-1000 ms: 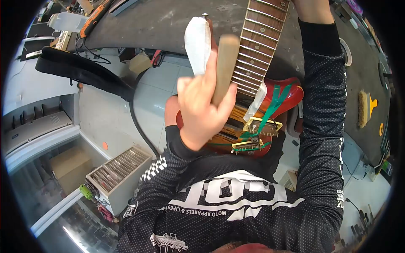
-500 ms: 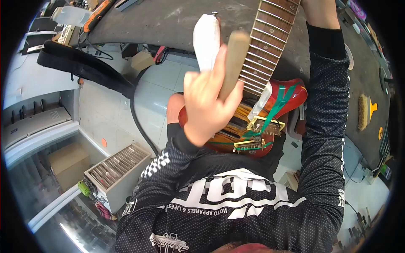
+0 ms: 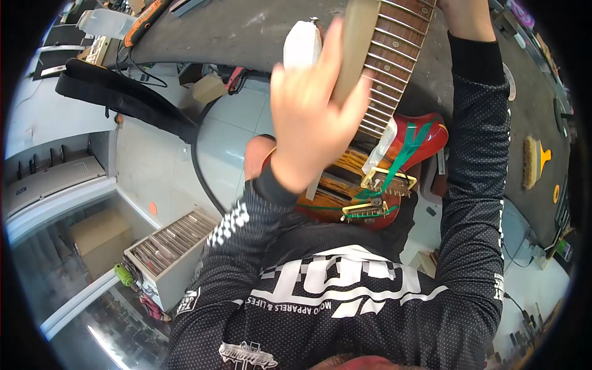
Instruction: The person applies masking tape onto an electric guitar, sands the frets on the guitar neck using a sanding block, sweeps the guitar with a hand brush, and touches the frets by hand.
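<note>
An electric guitar [image 3: 425,139] with a red edge and striped brown top lies across my lap, its fretted neck [image 3: 398,55] running up past the frame's top. Green tape [image 3: 404,157] crosses the body near the gold bridge hardware [image 3: 388,182]. White covering wraps one horn [image 3: 301,46], a strap button at its tip. My left hand [image 3: 314,111], slightly blurred, is closed on a long tan bar [image 3: 357,49] like a sanding beam, its fingers stretched along it, over the frets' left side. At the top edge my right hand [image 3: 468,18] grips the upper neck; its fingertips are hidden.
A dark workbench [image 3: 216,31] spans the back and right. On it are a yellow-handled brush [image 3: 535,161], an orange-and-black tool [image 3: 143,23] and a clear bottle [image 3: 108,23]. A black padded case [image 3: 123,95] and a box of slotted pieces [image 3: 172,240] are at left.
My left hand and the tan bar have moved up along the neck, toward the top of the view. The guitar and my right hand have hardly shifted.
</note>
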### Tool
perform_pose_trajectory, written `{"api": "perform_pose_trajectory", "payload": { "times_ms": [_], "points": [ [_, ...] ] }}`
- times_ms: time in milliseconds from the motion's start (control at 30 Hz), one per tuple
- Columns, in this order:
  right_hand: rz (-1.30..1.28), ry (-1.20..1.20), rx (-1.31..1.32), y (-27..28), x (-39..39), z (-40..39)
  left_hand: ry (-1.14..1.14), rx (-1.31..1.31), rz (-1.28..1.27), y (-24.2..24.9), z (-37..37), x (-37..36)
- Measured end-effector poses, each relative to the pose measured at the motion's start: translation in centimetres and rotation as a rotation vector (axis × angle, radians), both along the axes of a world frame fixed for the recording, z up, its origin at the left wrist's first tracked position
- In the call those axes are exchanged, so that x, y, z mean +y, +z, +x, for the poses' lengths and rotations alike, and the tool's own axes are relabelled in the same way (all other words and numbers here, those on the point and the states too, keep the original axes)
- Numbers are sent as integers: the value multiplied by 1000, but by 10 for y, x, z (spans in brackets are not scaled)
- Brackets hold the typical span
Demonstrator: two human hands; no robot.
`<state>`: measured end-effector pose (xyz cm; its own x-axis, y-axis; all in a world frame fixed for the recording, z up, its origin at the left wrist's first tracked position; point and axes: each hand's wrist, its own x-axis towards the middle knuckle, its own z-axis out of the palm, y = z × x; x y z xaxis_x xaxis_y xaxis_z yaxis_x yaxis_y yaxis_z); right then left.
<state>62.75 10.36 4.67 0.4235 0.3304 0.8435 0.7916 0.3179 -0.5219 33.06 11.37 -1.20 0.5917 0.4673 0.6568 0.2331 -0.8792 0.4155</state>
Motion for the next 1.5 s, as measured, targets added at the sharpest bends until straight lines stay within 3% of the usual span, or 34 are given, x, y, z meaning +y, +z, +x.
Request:
{"api": "perform_pose_trajectory", "payload": {
  "times_ms": [133, 233, 300, 333, 400, 467, 500, 533, 667, 767, 833, 867, 900, 1000, 1033, 1133, 1233, 1333, 1433, 1500],
  "points": [
    [-16, -26, 6, -8, -6, 9, -72, 12, -103, -29, -45, -22],
    [-15, -28, 4, -6, -8, 11, -18, -120, -43, 10, 18, 5],
    [-15, -28, -3, -2, -9, 10, -108, -173, 186, 44, 72, 45],
    [-16, -29, -8, 0, -10, 8, -178, -201, 113, 60, 97, 58],
    [-17, -26, -13, 2, -9, 4, -75, -177, 650, 68, 103, 64],
    [-5, -20, -14, 4, -4, -2, -171, -181, -256, 73, 76, 32],
    [-2, -19, -14, 4, -3, -4, -125, -160, 205, 18, 58, 44],
    [0, -21, -14, 3, -3, -5, -27, -129, 41, 11, 34, 19],
    [-12, -48, -17, -3, -9, 2, -74, 36, -101, -28, -50, -24],
    [-13, -60, -17, -5, -13, 7, -53, -60, -60, -9, -11, -6],
    [-12, -63, -23, 1, -16, 7, -140, -63, 60, 27, 45, 34],
    [-7, -63, -29, 4, -16, 6, -56, -170, 17, 71, 73, 23],
    [-5, -59, -36, 8, -15, 5, -188, -240, -29, 61, 98, 56],
    [12, -35, -62, 22, -7, -1, -77, -302, 694, 58, 133, 98],
    [18, -23, -68, 26, -3, -5, -52, -351, 831, 76, 120, 92],
    [27, -2, -84, 37, 8, -14, -528, -471, -169, 78, 76, 106],
    [-4, 678, 378, 48, -22, -46, -437, -627, -1031, 82, 27, 67],
    [58, 308, 380, 42, 0, -55, -612, -615, -1221, 47, -17, 70],
    [-29, 322, 485, 42, 6, -24, -507, -508, -1221, 34, -36, 50],
    [19, 309, 442, 41, 4, -46, -474, -469, -1273, 25, -45, 40]
  ]
}}
